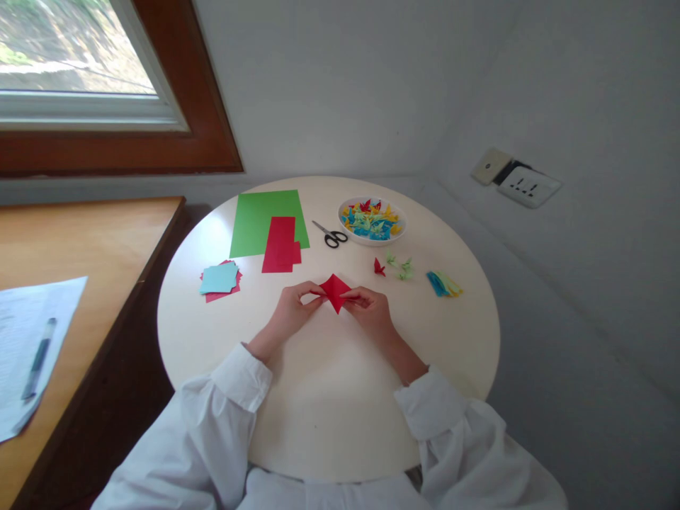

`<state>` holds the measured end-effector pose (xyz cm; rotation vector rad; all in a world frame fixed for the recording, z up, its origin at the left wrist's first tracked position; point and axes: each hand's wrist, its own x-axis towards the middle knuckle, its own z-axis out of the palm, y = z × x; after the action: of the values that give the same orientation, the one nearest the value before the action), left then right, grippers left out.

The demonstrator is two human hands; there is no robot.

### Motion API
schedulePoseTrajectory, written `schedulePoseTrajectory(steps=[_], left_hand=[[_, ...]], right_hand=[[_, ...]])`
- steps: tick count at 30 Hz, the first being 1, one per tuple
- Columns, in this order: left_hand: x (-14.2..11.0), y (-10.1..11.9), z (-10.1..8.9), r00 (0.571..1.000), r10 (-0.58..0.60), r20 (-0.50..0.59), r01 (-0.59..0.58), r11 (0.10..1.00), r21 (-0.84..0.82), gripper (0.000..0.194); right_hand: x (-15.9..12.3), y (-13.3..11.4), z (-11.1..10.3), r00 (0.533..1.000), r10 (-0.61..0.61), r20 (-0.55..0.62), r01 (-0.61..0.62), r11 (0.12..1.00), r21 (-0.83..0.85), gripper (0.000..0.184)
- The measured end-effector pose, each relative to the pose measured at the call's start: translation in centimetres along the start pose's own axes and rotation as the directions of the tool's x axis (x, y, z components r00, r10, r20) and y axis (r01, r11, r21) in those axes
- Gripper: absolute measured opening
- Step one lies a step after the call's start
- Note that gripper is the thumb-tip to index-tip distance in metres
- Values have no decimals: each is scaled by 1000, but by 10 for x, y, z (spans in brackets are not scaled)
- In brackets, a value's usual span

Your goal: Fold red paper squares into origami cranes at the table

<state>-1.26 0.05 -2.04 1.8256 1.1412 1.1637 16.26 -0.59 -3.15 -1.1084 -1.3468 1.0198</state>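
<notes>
A small red origami paper (pixel 335 291), creased and diamond-shaped, is held up between my two hands over the middle of the round table. My left hand (pixel 295 308) pinches its left corner between thumb and fingers. On the opposite side, my right hand (pixel 370 309) grips the right corner in the same way. Just beyond my right hand sit a small red paper crane (pixel 379 267) and several pale green paper cranes (pixel 406 269). The undersides of the folded paper are hidden from me.
A white bowl (pixel 372 242) of colourful cranes stands at the back, beside black-handled scissors (pixel 332 238). Green paper (pixel 255 219), red strips (pixel 277 248) and stacked blue squares (pixel 219 278) lie left. Folded blue and yellow papers (pixel 444 284) lie right. A wooden desk (pixel 122 234) adjoins left.
</notes>
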Motion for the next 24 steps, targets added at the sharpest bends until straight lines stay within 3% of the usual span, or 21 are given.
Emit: schedulePoseTrajectory(steps=[13,16,21,24], left_hand=[[-3,2,1,998,60,15,-61,989,131,9],[-3,3,3,998,63,-7,-62,994,93,11],[-5,1,6,1000,-17,-27,16,999,-28,34],[-4,0,9,999,-33,-21,31,995,-91,33]], right_hand=[[-2,1,3,998,-64,19,66,995,-72,6],[-2,1,4,998,-65,20,66,993,-93,7],[-3,1,5,997,-72,20,74,990,-124,5],[-4,3,5,997,-72,18,74,990,-122,5]])
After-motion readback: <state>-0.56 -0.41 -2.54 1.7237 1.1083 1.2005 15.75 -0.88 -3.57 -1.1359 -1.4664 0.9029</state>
